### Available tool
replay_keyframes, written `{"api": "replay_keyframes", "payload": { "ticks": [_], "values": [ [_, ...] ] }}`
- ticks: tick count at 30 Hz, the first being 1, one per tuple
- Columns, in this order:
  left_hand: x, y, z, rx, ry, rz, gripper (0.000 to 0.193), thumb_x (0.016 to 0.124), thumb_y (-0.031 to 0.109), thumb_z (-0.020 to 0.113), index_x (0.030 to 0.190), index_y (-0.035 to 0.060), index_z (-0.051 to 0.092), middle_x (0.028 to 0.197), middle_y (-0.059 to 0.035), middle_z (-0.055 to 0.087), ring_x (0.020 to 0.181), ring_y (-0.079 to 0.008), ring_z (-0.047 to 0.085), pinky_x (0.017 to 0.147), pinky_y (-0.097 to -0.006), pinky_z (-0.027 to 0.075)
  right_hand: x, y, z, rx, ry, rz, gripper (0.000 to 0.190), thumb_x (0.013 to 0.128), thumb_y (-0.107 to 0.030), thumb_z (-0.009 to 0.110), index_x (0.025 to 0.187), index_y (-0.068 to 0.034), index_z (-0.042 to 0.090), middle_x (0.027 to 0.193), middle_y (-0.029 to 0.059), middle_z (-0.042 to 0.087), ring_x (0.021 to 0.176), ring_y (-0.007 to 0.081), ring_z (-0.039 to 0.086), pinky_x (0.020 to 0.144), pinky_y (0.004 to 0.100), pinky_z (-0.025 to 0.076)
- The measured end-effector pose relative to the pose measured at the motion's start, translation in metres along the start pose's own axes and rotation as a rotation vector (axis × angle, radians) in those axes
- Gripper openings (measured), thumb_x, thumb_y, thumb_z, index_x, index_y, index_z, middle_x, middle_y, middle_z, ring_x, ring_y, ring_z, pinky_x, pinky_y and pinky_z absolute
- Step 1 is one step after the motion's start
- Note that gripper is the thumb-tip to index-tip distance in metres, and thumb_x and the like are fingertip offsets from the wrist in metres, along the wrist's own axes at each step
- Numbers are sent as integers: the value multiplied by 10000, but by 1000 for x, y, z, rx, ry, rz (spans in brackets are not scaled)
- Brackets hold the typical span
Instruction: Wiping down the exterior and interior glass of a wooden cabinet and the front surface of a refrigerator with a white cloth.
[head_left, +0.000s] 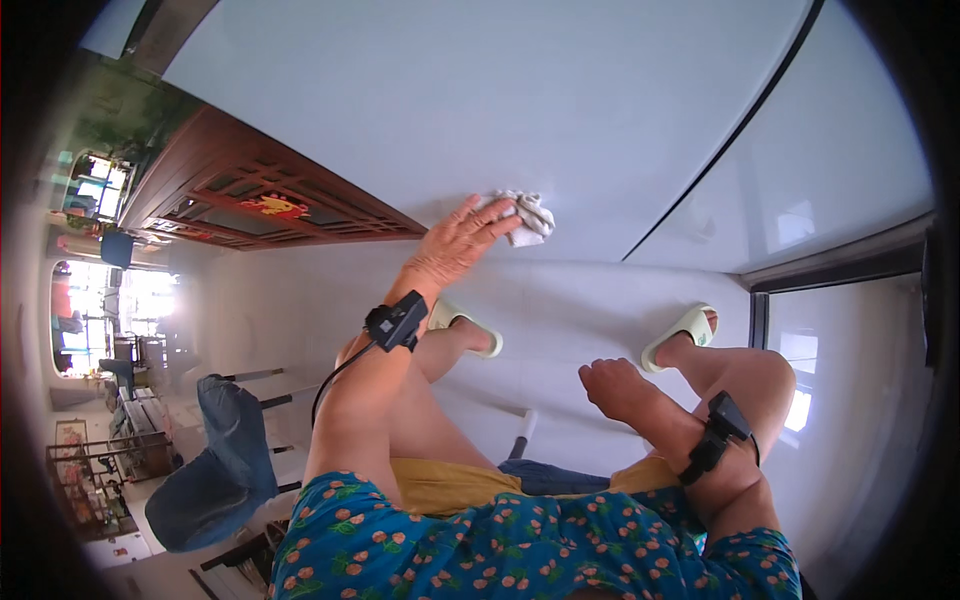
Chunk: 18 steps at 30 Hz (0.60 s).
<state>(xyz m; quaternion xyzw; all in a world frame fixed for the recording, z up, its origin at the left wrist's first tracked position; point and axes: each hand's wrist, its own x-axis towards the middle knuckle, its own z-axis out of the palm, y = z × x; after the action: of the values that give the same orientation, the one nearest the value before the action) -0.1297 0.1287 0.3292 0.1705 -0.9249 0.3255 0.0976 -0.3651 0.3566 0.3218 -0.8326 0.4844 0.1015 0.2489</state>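
My left hand (466, 236) lies with its fingers on a crumpled white cloth (531, 217), pressed against the smooth, pale blue-white panel (540, 112) near its lower edge. My right hand (619, 386) is curled closed above my right thigh, away from the panel, and no object shows in it. Each wrist bears a strapped black device. Part of the cloth is hidden under my left fingers.
A dark seam (720, 150) divides the panel. A reddish-brown wooden lattice door (277, 195) stands at the left. My feet, in pale green slippers (681, 337), rest on the glossy floor. A chair with a blue cover (217, 465) is at the lower left; a dark frame (840, 277) is at the right.
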Motion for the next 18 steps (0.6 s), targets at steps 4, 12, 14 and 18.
{"api": "replay_keyframes", "payload": {
  "ticks": [4,12,14,18],
  "values": [
    [-6,-52,-45,-240,247,-241,382,794,59,519,1174,83,488,1287,24,426,1279,-187,321,1037,-480,269,1,-2,2,-2,-16,3,67,720,-59,539,776,-48,574,738,109,611,688,262,622,597,379,489],
    [43,-131,-141,-32,765,-589,342,833,97,479,1147,-6,395,1220,-236,390,1193,-391,356,1008,-479,261,6,-7,4,-19,-186,46,139,769,-146,561,854,-36,552,807,139,601,761,291,611,644,390,497],
    [53,-137,-147,74,812,-600,358,825,118,490,1134,-22,378,1154,-264,389,1129,-404,402,985,-471,277,6,-6,6,-16,-153,40,135,768,-142,559,852,-36,549,800,134,599,756,289,608,638,392,492],
    [75,-128,-135,-72,1049,-680,440,794,17,536,1148,-26,277,1082,-223,397,1039,-322,472,918,-424,373,4,-5,8,-3,-86,5,134,767,-141,561,851,-37,545,793,134,595,749,287,604,639,392,484]
  ]
}}
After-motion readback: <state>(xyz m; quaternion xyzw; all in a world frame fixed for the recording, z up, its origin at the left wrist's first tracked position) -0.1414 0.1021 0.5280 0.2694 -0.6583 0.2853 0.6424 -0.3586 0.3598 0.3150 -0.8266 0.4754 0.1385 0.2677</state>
